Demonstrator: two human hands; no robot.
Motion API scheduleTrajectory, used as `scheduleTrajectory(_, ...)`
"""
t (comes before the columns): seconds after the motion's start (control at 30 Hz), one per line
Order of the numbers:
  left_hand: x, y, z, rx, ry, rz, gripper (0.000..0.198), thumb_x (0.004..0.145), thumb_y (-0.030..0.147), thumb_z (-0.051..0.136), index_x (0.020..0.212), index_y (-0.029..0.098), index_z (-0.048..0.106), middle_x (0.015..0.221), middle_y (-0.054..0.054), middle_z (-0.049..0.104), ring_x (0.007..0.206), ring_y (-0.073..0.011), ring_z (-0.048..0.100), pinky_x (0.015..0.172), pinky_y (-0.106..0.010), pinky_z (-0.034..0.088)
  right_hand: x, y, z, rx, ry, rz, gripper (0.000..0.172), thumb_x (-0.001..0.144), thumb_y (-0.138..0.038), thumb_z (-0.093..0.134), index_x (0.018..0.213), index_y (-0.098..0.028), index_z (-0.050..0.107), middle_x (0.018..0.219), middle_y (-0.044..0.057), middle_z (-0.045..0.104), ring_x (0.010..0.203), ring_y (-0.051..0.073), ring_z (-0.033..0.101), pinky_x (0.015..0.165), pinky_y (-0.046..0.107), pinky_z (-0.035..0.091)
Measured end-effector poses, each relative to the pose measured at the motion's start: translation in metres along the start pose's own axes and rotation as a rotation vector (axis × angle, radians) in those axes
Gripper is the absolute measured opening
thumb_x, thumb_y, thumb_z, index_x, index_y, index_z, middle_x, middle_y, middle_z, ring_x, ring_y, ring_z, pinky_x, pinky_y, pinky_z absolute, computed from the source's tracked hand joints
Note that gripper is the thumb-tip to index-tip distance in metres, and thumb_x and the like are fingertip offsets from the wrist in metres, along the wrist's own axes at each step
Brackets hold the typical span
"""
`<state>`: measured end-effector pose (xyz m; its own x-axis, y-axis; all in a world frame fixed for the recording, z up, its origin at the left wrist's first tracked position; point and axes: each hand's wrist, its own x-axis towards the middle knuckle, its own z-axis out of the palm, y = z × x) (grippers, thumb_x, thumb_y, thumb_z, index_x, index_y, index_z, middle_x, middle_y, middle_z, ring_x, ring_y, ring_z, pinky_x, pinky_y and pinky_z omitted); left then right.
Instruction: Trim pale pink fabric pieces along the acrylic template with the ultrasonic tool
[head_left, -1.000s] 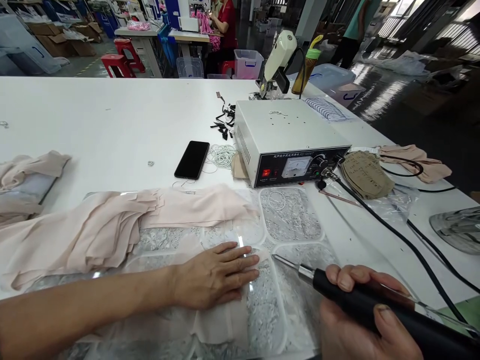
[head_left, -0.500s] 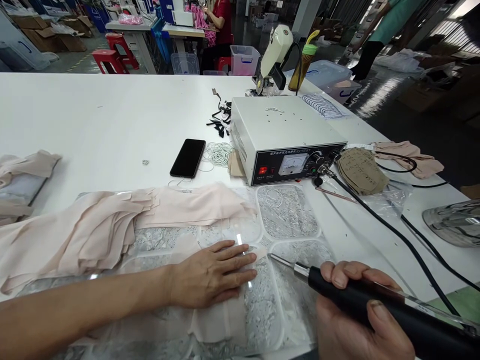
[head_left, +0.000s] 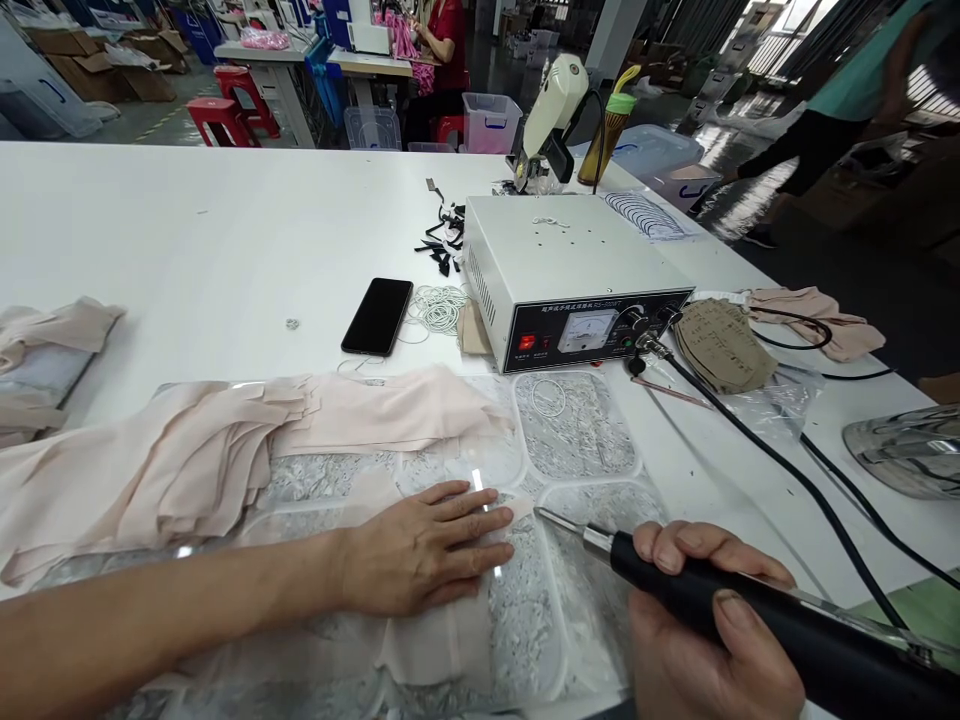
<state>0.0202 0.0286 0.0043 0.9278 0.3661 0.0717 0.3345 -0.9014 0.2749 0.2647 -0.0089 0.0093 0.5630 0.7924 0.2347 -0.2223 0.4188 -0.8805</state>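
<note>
My left hand (head_left: 435, 548) lies flat, fingers stretched out, on thin pale pink fabric (head_left: 439, 645). Glossy highlights beside its fingers suggest a clear sheet there, though I cannot make out its outline. In my right hand (head_left: 712, 620) is a black ultrasonic handpiece (head_left: 675, 575), with fingers and thumb wrapped around its barrel. Its thin metal tip points left and reaches close to the fabric's right edge, near my left fingertips; whether it touches is unclear. Beneath the fabric is a grey patterned mat (head_left: 525, 620) under a clear covering.
A stack of pale pink fabric pieces (head_left: 150, 470) lies left. Beyond the mat stand a control box (head_left: 570, 270), a black phone (head_left: 377, 316) and coiled elastic cord (head_left: 439, 308). Black cables (head_left: 780, 460) cross the right side, near brown round pieces (head_left: 724, 345) and a glass jar (head_left: 907, 450).
My right hand and the handpiece have shifted slightly left. My left hand stays in place. In the right background, a person in a green top has moved further right.
</note>
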Motion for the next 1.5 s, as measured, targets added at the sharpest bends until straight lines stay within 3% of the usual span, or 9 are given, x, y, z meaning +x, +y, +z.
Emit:
scheduleTrajectory(0.2,0.0,0.001,0.0,-0.011,0.017,-0.006,0.039,0.103,0.035,0.036,0.135,0.018,0.051,0.147,-0.008,0.044,0.136,-0.0275,0.039,0.114,-0.043,0.03,0.002,-0.001,-0.001,-0.016,-0.049,-0.026,0.005,0.065,-0.021,0.055,0.068,-0.019,0.052,0.066,-0.001,0.053,0.056,0.013,0.048,0.053,0.032,0.046)
scheduleTrajectory(0.73,-0.001,0.0,0.002,-0.018,0.073,0.007,0.036,0.102,0.034,0.039,0.133,0.019,0.053,0.145,-0.008,0.047,0.135,-0.0269,0.041,0.113,-0.042,0.031,0.004,0.004,0.008,0.003,0.0,-0.037,0.008,0.064,-0.02,0.055,0.072,-0.019,0.055,0.07,-0.001,0.055,0.056,0.012,0.049,0.056,0.033,0.047)
scheduleTrajectory(1.5,-0.002,0.001,0.004,-0.016,0.032,0.001,0.038,0.103,0.033,0.039,0.136,0.019,0.049,0.148,-0.008,0.042,0.139,-0.0277,0.035,0.113,-0.044,0.031,0.003,0.004,0.003,0.031,-0.027,-0.04,0.007,0.065,-0.018,0.053,0.072,-0.018,0.054,0.069,-0.001,0.054,0.058,0.012,0.05,0.056,0.031,0.047)
